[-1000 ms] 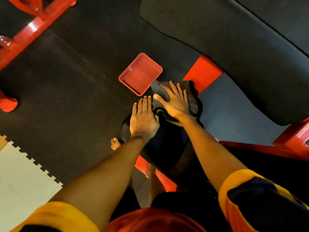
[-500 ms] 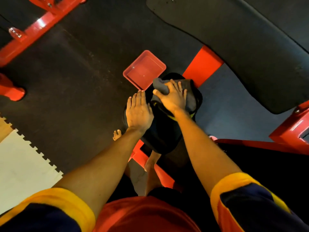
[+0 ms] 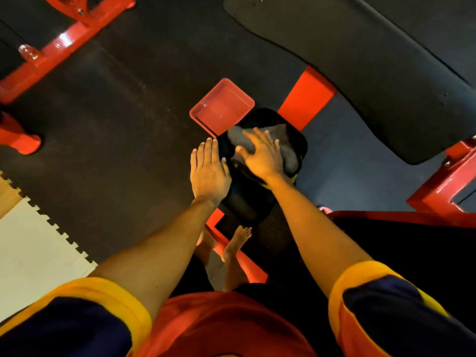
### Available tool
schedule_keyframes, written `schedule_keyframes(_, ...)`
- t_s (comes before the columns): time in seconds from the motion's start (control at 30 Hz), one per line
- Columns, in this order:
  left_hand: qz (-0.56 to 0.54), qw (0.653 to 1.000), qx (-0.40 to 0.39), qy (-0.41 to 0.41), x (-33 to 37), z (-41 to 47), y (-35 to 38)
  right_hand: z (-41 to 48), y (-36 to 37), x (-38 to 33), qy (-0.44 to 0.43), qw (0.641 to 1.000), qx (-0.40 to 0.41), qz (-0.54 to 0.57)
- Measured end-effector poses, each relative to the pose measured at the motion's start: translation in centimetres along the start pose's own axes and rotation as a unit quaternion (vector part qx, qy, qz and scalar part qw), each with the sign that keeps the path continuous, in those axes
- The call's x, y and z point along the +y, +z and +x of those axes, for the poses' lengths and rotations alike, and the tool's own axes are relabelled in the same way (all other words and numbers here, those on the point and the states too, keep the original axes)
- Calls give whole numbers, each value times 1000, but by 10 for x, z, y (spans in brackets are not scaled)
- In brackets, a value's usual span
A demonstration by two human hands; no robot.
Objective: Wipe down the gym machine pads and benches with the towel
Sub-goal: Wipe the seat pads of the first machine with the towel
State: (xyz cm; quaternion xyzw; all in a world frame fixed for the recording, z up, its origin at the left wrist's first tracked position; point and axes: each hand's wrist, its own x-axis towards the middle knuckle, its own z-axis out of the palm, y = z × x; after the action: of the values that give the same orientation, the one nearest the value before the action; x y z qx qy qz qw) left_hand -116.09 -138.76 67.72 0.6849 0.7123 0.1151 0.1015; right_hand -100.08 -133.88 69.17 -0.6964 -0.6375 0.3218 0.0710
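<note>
- The towel (image 3: 286,148) is plain grey.
- The seat pad (image 3: 246,202) is black, with a thin yellow-green line at its right edge.
- The long pad (image 3: 360,73) is matte black.
- The tray (image 3: 222,107) is plain red.
- The frame (image 3: 306,97) is glossy red.
- The floor (image 3: 116,124) is dark charcoal and faintly speckled, with a blue-grey patch beside the frame.
- The mat (image 3: 33,243) at the floor's left edge is off-white, with a jigsaw-toothed border.
- The sleeves (image 3: 77,327) are navy with yellow cuffs.
- The shirt (image 3: 219,328) is orange-red.

You see a soft, matt grey cloth towel (image 3: 289,150), a smooth black padded seat (image 3: 244,199), and a glossy red painted-metal frame (image 3: 67,45).
</note>
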Motion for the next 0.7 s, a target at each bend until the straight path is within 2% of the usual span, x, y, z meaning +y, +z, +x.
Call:
schedule_keyframes(0.07,-15,1000,4,7,0,-1,1,-34,3,4,-72,997,-19,15)
schedule_keyframes(0.17,-38,999,29,-17,7,1,3,-44,-3,37,-98,994,-32,23)
schedule_keyframes(0.3,-48,995,59,-57,16,4,3,23,-19,53,-18,1000,10,12)
schedule_keyframes(0.4,-44,996,64,-53,15,3,6,69,-11,21,38,999,22,-22)
schedule_keyframes(0.53,-33,997,48,-50,16,3,4,45,-1,-12,-75,996,-39,2)
schedule_keyframes(0.6,-26,998,45,-43,17,2,4,11,-6,6,-121,991,-63,19)
schedule_keyframes(0.7,-28,998,43,-47,17,3,2,-9,-17,47,-161,983,-85,-17)
